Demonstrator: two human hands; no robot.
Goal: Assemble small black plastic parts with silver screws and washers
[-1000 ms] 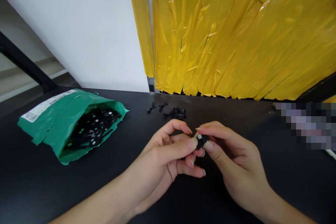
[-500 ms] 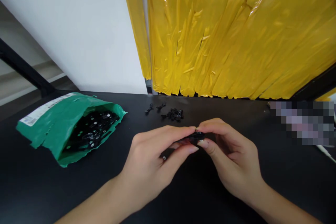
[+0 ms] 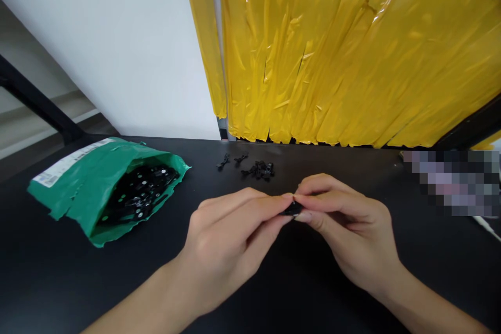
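A small black part (image 3: 291,209) is pinched between my two hands above the dark table, mostly covered by fingertips. My left hand (image 3: 230,240) is closed on its left side, thumb below and fingers above. From the right, my right hand (image 3: 348,229) grips the same part with thumb and fingertips, and the two hands' fingertips meet. Beyond my hands lies a small pile of black pieces (image 3: 260,169), with two separate black pieces (image 3: 223,161) to its left. At the left an open green bag (image 3: 82,177) holds several black parts with shiny round spots.
Yellow plastic sheeting (image 3: 313,62) and a white panel (image 3: 148,52) stand along the back edge of the black table (image 3: 156,282). A blurred-out object (image 3: 454,182) with a white cable (image 3: 487,228) lies at the right.
My left fingers have closed in more tightly round the black part, and less of it shows. The right hand's fingers have shifted slightly on it.
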